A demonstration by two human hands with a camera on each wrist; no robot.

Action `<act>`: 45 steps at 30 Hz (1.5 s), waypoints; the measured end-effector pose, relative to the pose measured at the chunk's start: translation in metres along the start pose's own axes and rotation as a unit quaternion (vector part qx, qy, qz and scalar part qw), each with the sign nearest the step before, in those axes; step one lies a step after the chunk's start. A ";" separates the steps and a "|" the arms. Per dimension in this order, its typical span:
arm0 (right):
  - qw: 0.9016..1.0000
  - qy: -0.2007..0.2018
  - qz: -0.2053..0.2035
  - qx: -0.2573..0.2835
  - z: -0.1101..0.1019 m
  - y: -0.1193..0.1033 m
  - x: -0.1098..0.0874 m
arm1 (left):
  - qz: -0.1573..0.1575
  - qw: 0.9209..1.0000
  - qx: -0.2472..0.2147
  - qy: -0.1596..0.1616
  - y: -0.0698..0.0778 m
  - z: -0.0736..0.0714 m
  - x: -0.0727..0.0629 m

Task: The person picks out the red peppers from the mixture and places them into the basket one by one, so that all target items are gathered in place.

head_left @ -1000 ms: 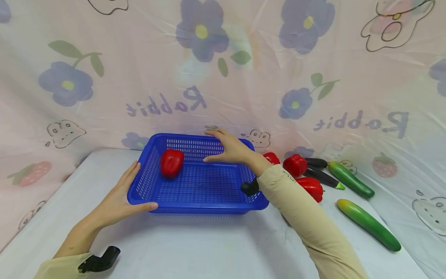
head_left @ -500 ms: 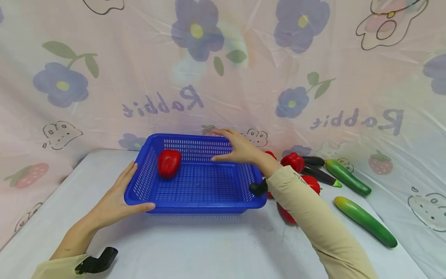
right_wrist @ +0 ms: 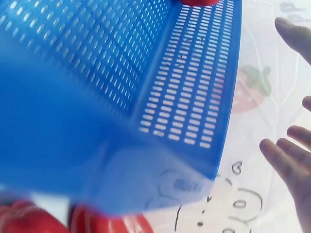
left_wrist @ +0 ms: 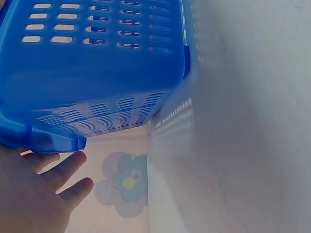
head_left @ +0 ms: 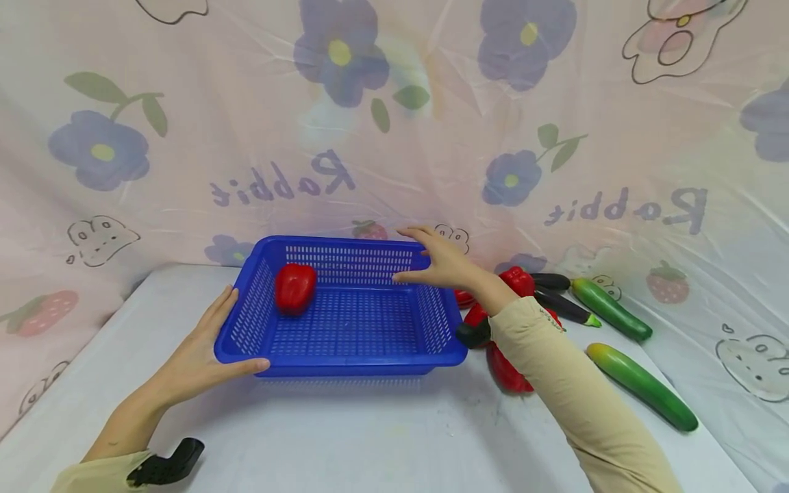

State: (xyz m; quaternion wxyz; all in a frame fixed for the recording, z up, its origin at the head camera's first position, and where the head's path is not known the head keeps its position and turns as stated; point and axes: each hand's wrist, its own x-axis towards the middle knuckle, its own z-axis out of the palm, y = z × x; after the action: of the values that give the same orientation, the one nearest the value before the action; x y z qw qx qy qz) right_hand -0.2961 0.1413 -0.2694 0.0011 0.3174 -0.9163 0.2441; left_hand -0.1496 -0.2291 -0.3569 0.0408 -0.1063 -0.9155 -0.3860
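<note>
The basket (head_left: pixel 351 361) is coloured blue, the pepper (head_left: pixel 295 289) in it red; the pinkish backdrop (head_left: pixel 234 103) is printed with purple flowers (head_left: pixel 345 75).

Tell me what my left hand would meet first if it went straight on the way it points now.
Your left hand would likely meet the blue basket first, at its near left corner, which lies just ahead of the palm. Whether hand and basket touch now is hard to tell.
</note>
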 end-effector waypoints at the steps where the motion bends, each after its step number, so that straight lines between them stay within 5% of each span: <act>1: 1.000 0.003 0.005 0.004 -0.001 0.002 -0.002 | -0.001 1.000 0.001 0.000 0.000 0.000 0.000; 19: 0.993 0.093 0.061 0.025 -0.006 0.041 -0.027 | 0.010 1.000 -0.009 -0.002 -0.004 0.001 0.000; 35: 0.974 0.169 0.151 -0.014 0.007 0.074 -0.046 | 0.011 1.000 -0.017 0.002 -0.006 0.002 0.000; 45: 0.968 0.153 0.197 -0.026 0.021 0.088 -0.050 | 0.012 1.000 -0.015 0.003 -0.004 0.002 0.000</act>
State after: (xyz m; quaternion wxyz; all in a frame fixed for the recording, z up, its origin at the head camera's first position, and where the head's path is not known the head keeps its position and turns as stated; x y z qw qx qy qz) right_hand -0.3041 0.2211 -0.3351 0.1009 0.0894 -0.9558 0.2613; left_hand -0.1509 -0.2304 -0.3616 0.0469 -0.1167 -0.9081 -0.3995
